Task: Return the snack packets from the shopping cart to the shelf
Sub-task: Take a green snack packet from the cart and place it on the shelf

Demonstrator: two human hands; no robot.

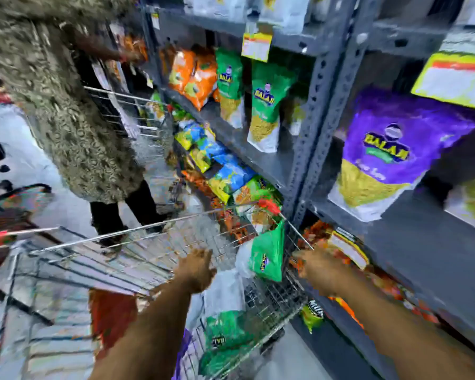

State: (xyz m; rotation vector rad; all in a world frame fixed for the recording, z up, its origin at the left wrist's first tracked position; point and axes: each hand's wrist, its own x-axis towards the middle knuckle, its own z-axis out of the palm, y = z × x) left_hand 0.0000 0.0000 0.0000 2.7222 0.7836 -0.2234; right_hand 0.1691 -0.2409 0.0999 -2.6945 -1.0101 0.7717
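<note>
The wire shopping cart [121, 234] stands in front of me against the grey shelf [412, 242]. At its right end a green snack packet [268, 253] leans upright, with a white packet [225, 292] and another green packet [225, 333] lying lower in the basket. My left hand [198, 270] hovers over the basket just left of the upright green packet, fingers loose and holding nothing. My right hand [318, 270] is at the low shelf level, fingers closed on an orange snack packet [313, 237] among similar packets. The picture is blurred.
Another person [66, 105] in a patterned top stands to the left by a second cart [126, 105] and reaches to the shelf. Green packets [266, 105], orange packets [192, 75] and a purple packet [390, 154] fill the upper shelves. Blue packets [225, 171] are stacked beyond my cart.
</note>
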